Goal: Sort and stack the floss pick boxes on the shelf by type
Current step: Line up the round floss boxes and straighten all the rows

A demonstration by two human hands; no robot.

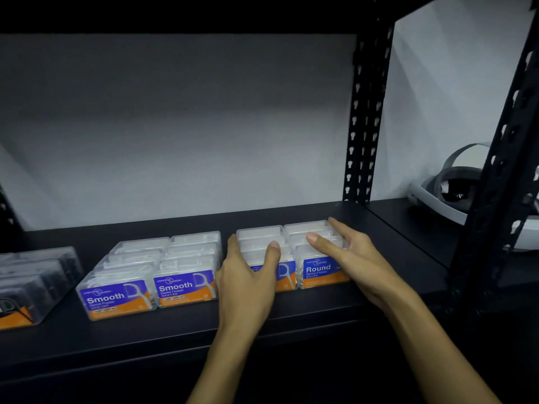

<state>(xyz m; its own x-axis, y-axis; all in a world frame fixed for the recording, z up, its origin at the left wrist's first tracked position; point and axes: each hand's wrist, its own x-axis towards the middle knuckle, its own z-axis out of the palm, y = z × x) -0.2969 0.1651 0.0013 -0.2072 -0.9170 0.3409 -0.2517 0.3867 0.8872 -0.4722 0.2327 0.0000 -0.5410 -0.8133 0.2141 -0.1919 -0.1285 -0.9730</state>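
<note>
Round boxes (pixel 323 272) in 2 rows right of Smooth boxes (pixel 151 284); left hand (pixel 248 284), right hand (pixel 347 258) spread wide, flanking them, clasping nothing; likely light, stiff, slippery plastic: squeeze side walls

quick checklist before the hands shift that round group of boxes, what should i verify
1. Left hand on the left side of the Round boxes: ok, its thumb lies over the top of the left column.
2. Right hand on the right side: ok, it rests along the right column's top edge.
3. Left column's type: cannot tell, the left hand hides its label.
4. Gap to the Smooth boxes: ok, the shelf shows between the groups.
5. Smooth group sorted: ok for the two front labels; the ones behind cannot be read.
6. Dark boxes at far left: cannot tell, cut off and dim.
</note>
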